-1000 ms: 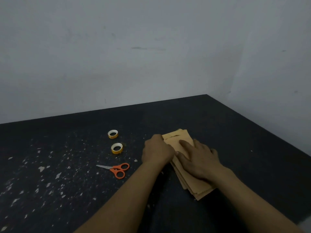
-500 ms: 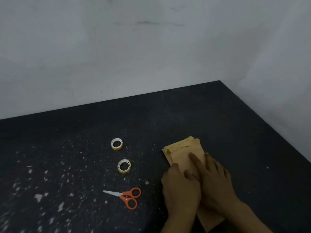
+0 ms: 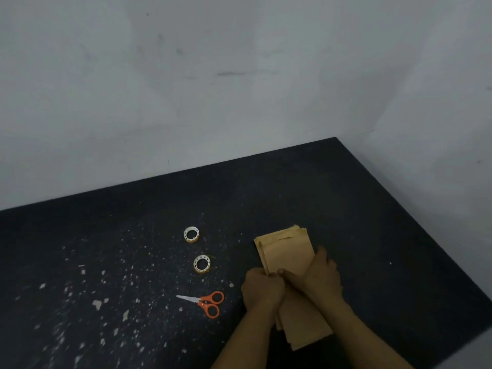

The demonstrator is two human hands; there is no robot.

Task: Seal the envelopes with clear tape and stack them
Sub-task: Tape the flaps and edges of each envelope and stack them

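Slid back along the brown paper envelope stack [image 3: 286, 251], left hand [image 3: 262, 288] pinches its edge, right hand [image 3: 322, 278] clasps across; a loose grip could fan envelopes.

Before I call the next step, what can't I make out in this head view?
- Head view, middle of the envelope stack: covered by the left hand and right hand, so sealed flaps cannot be told.
- Envelope count: edges too thin, dim.
- How the right hand holds the stack's right edge: hidden by the hand itself.
- Tape left on the far tape roll and near tape roll: too small.
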